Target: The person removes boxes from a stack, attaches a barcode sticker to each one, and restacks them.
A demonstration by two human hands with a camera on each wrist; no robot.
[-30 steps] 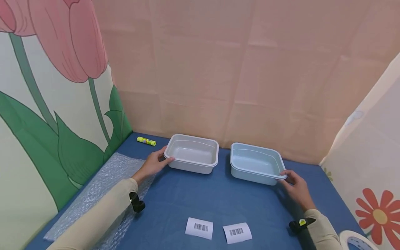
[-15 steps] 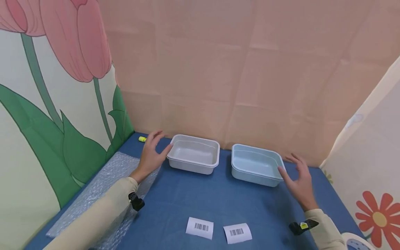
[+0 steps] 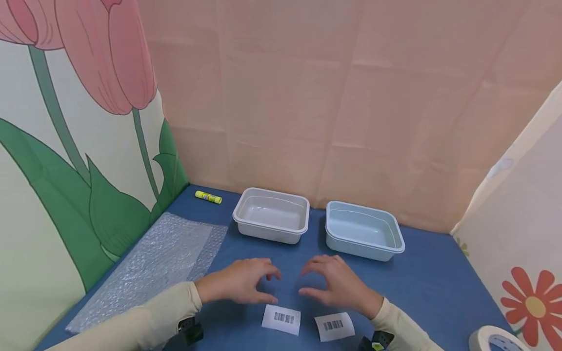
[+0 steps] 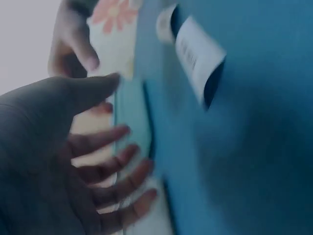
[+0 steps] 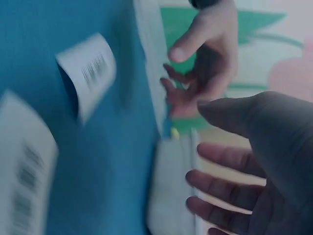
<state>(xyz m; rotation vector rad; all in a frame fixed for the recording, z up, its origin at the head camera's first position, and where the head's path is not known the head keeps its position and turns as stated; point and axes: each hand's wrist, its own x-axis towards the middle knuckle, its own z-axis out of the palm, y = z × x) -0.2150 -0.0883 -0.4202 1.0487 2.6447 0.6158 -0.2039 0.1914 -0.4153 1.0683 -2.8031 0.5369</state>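
Note:
My left hand [image 3: 241, 281] hovers over the blue cloth just behind the left barcode label [image 3: 281, 320], fingers loosely bent and holding nothing. Facing it, my right hand [image 3: 338, 283] is above and behind the right barcode label [image 3: 334, 326], also holding nothing. Both labels are white slips that curl up off the cloth, as the right wrist view shows on one label [image 5: 90, 73]. Beyond the hands stand a grey-white plastic box [image 3: 271, 215] and a light blue plastic box [image 3: 364, 230], both without lids on top. In the left wrist view the fingers [image 4: 110, 183] are spread apart.
A yellow-green glue stick [image 3: 208, 197] lies at the back left. Bubble wrap [image 3: 145, 273] covers the left side of the table. A roll of white tape [image 3: 496, 339] sits at the front right. Printed cloth walls [image 3: 351, 97] close off the back and sides.
Both hands have let go of the two boxes, lifted away, and come forward and inward to the middle near the labels. The boxes and labels stay in place.

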